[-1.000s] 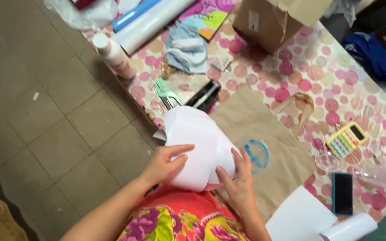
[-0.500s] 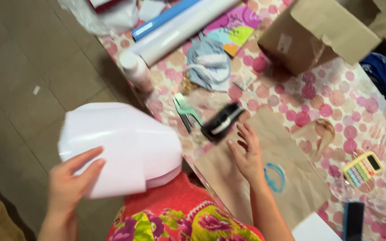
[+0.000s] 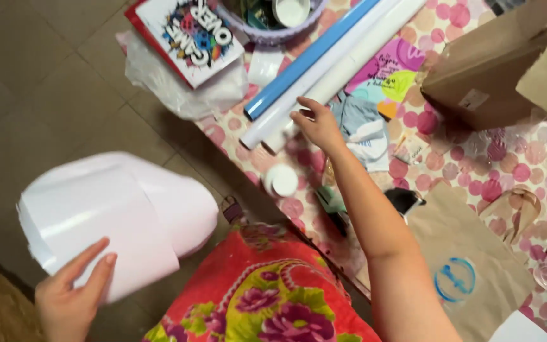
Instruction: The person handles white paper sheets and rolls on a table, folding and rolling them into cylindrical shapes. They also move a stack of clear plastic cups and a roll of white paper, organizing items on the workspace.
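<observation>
The white paper roll [image 3: 343, 69], lying diagonally from near-left to far-right on the surface [image 3: 501, 158], is touched at its near end by the open, empty right hand [image 3: 316, 125], while curled white sheets [image 3: 115, 218] are gripped off to the left by the left hand [image 3: 71, 301].

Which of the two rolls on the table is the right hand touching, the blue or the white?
The white roll: the right hand rests at its near end. The blue roll lies beside it, farther from the fingers.

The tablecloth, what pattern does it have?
Pink and red dots on the pale tablecloth, clearest in the head view.
</observation>
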